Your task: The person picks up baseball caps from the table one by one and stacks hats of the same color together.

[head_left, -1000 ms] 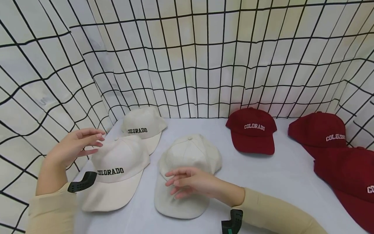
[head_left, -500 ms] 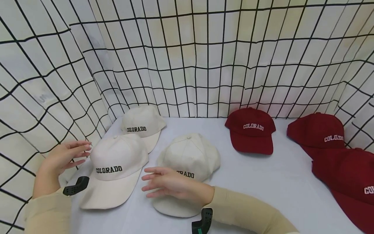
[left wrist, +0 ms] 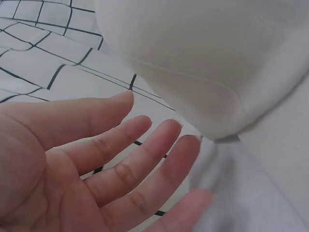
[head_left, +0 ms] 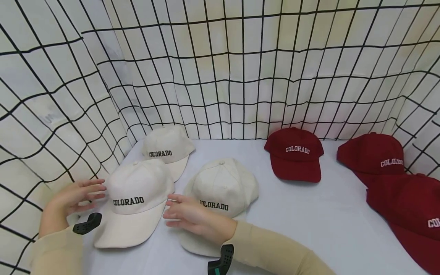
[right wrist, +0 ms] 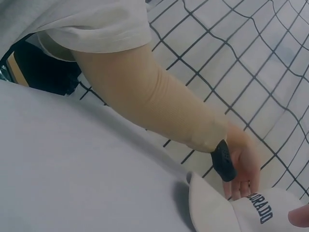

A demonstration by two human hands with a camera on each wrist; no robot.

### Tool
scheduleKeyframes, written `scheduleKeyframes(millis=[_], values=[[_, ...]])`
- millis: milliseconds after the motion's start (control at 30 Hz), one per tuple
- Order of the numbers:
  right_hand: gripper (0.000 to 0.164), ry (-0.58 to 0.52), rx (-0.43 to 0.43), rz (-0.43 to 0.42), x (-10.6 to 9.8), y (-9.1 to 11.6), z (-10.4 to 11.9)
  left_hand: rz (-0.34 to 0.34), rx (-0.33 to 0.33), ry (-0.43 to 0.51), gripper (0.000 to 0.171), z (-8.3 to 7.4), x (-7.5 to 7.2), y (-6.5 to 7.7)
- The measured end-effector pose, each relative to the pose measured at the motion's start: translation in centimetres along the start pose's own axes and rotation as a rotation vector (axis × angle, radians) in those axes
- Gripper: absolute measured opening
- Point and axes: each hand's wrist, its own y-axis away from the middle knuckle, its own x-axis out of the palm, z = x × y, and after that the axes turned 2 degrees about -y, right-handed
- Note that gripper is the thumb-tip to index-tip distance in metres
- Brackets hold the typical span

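Note:
A cream baseball cap (head_left: 137, 187) with black COLORADO lettering lies at the front left, its brim toward me. My left hand (head_left: 80, 195) is at its left side, fingers extended; in the left wrist view the fingertips (left wrist: 188, 145) are right by the cap's lower edge (left wrist: 212, 128). On the cap's other side my right hand (head_left: 192, 214) reaches in with loosely extended fingers, holding nothing. It hovers over a second off-white cap (head_left: 223, 183), hiding part of that brim. In the right wrist view the front-left cap (right wrist: 212, 203) shows between both hands.
Behind stands another cream cap (head_left: 165, 143), partly covered by the front one. To the right are a dark red cap (head_left: 293, 152) and two more overlapping red caps, one behind (head_left: 372, 152), one in front (head_left: 409, 206). Black grid netting (head_left: 240, 76) over white walls encloses the white table (head_left: 292, 217).
My right hand has moved left across the middle cap toward the front-left cap. The left hand has lowered beside that cap's left side. The caps stay in place.

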Motion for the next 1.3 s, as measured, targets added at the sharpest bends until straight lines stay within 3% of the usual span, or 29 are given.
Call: scheduleKeyframes(millis=[133,433,567,700,833,1300], values=[[0.071,0.003,-0.003,-0.034,0.6,-0.5,-0.4,0.04,-0.017,-0.001,0.075,1.1,-0.2,-0.4],[0.075,-0.014,0.016,-0.116,1.5,-1.2,-1.3,0.134,0.024,-0.069,0.093,3.2,-0.3,-0.9],[0.075,-0.014,0.013,-0.156,1.5,-1.4,-1.2,0.153,-0.008,-0.007,0.094,3.6,-0.3,-1.2],[0.074,-0.023,0.019,-0.179,1.5,-1.7,-1.1,0.174,0.005,0.043,0.09,3.9,-0.2,-1.5],[0.073,-0.047,0.033,-0.193,1.6,-2.1,-1.1,0.187,0.022,0.038,0.086,4.0,-0.1,-1.8],[0.069,-0.085,0.054,-0.166,1.3,-2.6,-1.3,0.146,-0.053,-0.009,0.082,2.6,0.6,-1.4]])
